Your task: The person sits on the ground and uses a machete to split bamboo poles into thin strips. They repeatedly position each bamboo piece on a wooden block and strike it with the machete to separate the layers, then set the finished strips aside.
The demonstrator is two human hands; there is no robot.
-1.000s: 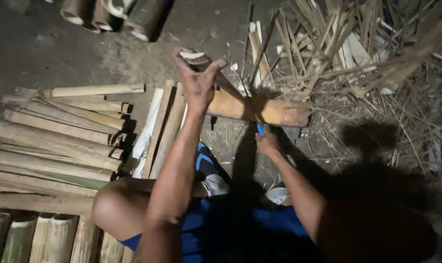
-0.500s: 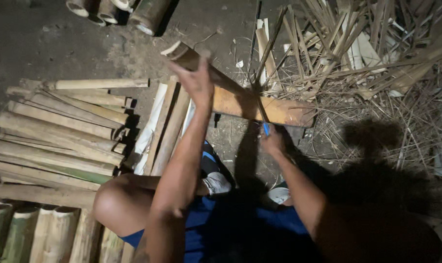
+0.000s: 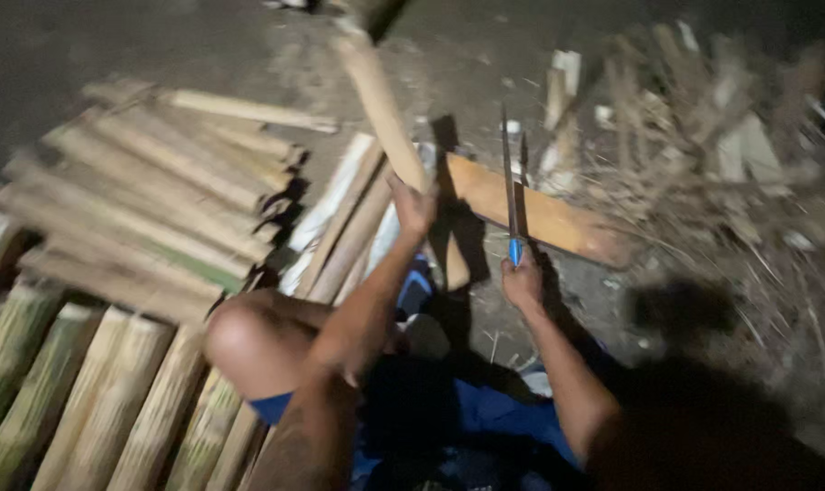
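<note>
On dirt ground, night: bamboo splitting, blade raised.
Left hand (image 3: pixel 412 205) fingers clamped round a split bamboo length (image 3: pixel 385 118), tilted toward 11 o'clock, pale and dry. Right hand (image 3: pixel 522 282) fist closed on a blue-handled knife (image 3: pixel 508 182), point at 12. Likely between cuts; next stroke needs the blade set on the cane's end. Plank (image 3: pixel 558 223) beneath.

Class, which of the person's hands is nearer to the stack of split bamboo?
Left. The left hand grips a bamboo pole beside the stack; the right hand, holding a knife, is farther away.
</note>
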